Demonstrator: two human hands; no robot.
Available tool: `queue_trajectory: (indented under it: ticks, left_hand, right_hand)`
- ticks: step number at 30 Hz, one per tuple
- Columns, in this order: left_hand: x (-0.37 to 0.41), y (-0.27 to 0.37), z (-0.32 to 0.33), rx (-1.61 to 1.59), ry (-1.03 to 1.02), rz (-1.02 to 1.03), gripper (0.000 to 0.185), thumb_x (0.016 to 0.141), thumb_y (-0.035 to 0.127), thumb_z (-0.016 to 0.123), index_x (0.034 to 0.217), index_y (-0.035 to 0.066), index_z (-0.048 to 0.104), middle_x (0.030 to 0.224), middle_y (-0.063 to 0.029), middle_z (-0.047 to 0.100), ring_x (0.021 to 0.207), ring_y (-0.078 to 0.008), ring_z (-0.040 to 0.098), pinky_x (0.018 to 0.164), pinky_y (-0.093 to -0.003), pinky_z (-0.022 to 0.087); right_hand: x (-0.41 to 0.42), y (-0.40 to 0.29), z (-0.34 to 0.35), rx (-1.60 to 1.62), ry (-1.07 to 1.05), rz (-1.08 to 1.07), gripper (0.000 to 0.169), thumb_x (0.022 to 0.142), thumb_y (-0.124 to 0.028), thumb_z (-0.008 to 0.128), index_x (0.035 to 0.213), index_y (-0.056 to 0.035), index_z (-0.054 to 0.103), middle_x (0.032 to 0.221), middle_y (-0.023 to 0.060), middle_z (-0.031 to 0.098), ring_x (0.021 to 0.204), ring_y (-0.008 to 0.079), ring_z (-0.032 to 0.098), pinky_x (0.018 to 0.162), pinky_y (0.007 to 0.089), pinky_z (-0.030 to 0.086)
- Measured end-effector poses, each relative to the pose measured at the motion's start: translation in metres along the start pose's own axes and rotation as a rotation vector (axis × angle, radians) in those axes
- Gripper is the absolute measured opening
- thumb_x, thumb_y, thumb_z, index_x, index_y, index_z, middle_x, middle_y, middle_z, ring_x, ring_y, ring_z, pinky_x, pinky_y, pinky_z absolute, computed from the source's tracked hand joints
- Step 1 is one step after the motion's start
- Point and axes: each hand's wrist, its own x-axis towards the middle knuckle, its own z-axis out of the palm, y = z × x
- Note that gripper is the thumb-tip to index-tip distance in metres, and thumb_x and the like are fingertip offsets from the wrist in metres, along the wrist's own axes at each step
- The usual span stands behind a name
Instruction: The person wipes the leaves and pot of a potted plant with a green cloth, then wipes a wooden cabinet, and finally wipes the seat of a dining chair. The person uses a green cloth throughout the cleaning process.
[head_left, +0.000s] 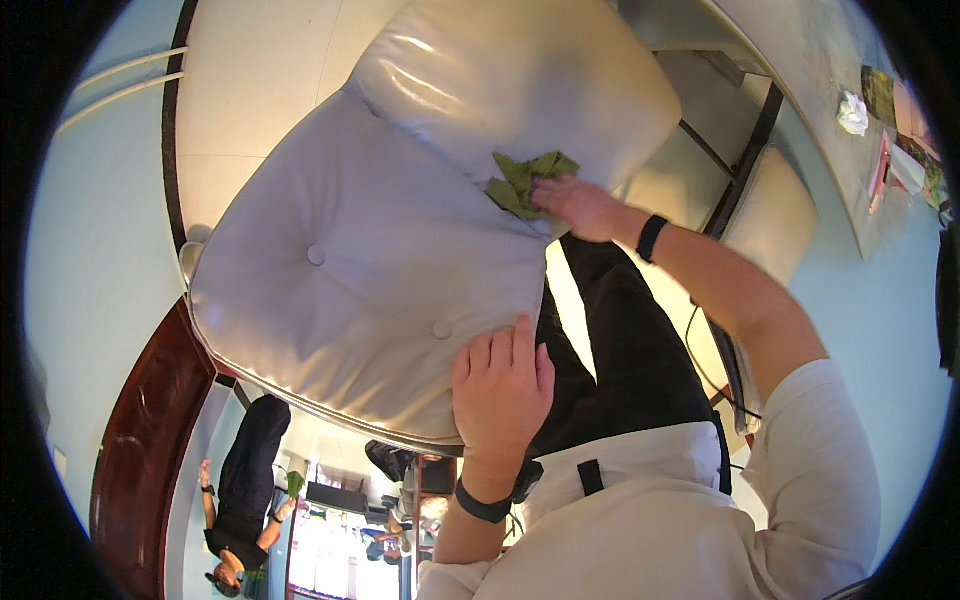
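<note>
A cushioned chair with a pale leather-like cover (375, 255) fills the middle of the view, with buttons on one padded section and a fold between it and the other section. My left hand (499, 382) lies flat on the buttoned section near its lower edge, fingers extended, with nothing held. At the fold, my right hand (574, 206) presses on a crumpled green cloth (517, 184); the fingers are slightly blurred, and their tips are partly hidden by the cloth.
A table (817, 97) at the upper right bears a crumpled white tissue (852, 113) and several small items. Another padded seat (776, 214) is below it. A dark red wooden door (142, 442) stands lower left, near a person in black (251, 457) holding something green.
</note>
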Motion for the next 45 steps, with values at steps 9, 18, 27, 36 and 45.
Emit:
queue_trajectory:
  ticks: [9, 18, 27, 36, 45]
  left_hand:
    - [0.002, 0.003, -0.002, 0.005, -0.018, 0.015, 0.041, 0.093, 0.027, 0.072, 0.131, 0.01, 0.069, 0.107, -0.0065, 0.072, 0.105, -0.0268, 0.066, 0.094, -0.0423, 0.05]
    - [0.001, 0.009, -0.009, 0.055, -0.09, 0.004, 0.044, 0.094, 0.023, 0.069, 0.136, 0.01, 0.067, 0.112, -0.0068, 0.072, 0.108, -0.0278, 0.065, 0.099, -0.0444, 0.049]
    - [0.038, 0.057, -0.002, -0.017, -0.178, -0.105, 0.051, 0.093, 0.023, 0.067, 0.139, 0.004, 0.063, 0.126, -0.0145, 0.068, 0.118, -0.0346, 0.063, 0.105, -0.05, 0.047]
    - [0.132, 0.097, 0.163, -0.234, -0.062, -0.066, 0.069, 0.092, 0.025, 0.068, 0.151, -0.004, 0.049, 0.158, -0.0227, 0.048, 0.147, -0.0416, 0.044, 0.119, -0.0534, 0.04]
    - [0.136, 0.061, 0.229, -0.025, -0.129, -0.234, 0.082, 0.089, 0.019, 0.066, 0.159, -0.01, 0.036, 0.171, -0.0325, 0.024, 0.161, -0.0466, 0.019, 0.13, -0.0573, 0.02]
  right_hand:
    - [-0.072, 0.19, -0.138, -0.264, 0.373, 1.087, 0.036, 0.099, -0.016, 0.062, 0.134, -0.005, 0.063, 0.142, 0.026, 0.061, 0.13, 0.0427, 0.059, 0.107, 0.0537, 0.05]
    - [-0.038, 0.016, 0.029, -0.113, 0.368, 0.254, 0.065, 0.085, 0.003, 0.058, 0.15, -0.0062, 0.057, 0.16, 0.0176, 0.051, 0.153, 0.036, 0.043, 0.13, 0.0534, 0.03]
    - [-0.06, 0.028, 0.016, 0.081, 0.368, 0.253, 0.069, 0.086, -0.001, 0.066, 0.153, -0.0131, 0.055, 0.138, 0.0134, 0.071, 0.125, 0.0341, 0.067, 0.105, 0.0462, 0.054]
    - [-0.111, 0.171, -0.026, -0.132, 0.746, 0.753, 0.065, 0.094, 0.009, 0.047, 0.159, -0.0021, 0.046, 0.166, 0.0218, 0.044, 0.151, 0.0414, 0.044, 0.127, 0.0511, 0.036]
    - [-0.09, 0.019, 0.04, 0.109, 0.446, 0.46, 0.06, 0.101, -0.006, 0.052, 0.16, -0.0024, 0.044, 0.168, 0.016, 0.042, 0.161, 0.0334, 0.03, 0.134, 0.0516, 0.024]
